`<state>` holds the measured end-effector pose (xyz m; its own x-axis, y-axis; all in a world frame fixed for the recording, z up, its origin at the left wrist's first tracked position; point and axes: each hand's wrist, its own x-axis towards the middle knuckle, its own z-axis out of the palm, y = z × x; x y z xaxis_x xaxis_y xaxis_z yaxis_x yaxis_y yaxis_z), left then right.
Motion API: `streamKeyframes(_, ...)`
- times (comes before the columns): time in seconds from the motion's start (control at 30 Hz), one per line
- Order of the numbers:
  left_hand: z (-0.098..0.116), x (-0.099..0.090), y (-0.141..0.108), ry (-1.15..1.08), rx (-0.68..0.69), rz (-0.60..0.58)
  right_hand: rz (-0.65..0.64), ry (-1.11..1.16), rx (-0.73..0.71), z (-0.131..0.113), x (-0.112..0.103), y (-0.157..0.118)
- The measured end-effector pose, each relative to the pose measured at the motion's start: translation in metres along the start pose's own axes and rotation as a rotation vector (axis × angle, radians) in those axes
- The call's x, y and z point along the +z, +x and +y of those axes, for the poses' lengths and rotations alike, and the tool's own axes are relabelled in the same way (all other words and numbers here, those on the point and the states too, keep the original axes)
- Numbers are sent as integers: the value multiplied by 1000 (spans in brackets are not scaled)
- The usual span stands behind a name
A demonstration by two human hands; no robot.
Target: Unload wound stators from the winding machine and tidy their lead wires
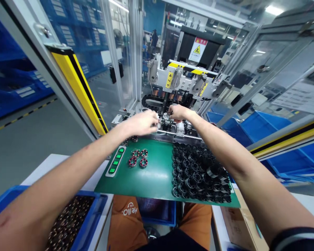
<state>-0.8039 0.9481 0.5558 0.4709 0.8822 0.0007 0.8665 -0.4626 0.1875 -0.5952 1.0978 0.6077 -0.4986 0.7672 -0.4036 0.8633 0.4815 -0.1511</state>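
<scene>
Our right hand (179, 113) curls its fingers at the round metal fixture (166, 117), just left of its fingertips; our left hand (144, 122), blurred, sits opposite, slightly farther off; whether either grips anything, we cannot tell; black stator cores (192, 170) lie nearer us, rightward.

left arm (89, 157), right arm (225, 143) outstretched, converging | left hand (143, 123) palm-down, motion-blurred | right hand (179, 112) curled downward

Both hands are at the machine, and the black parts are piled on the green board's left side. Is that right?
Not quite: the head view shows the black parts piled on the green board's right side. The left hand and right hand are indeed at the machine.
</scene>
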Motion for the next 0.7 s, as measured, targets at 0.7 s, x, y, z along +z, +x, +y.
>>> streamKeyframes(0.7,70,103,-33,48,-203,-184,142,-140,-219,-14,-22,-58)
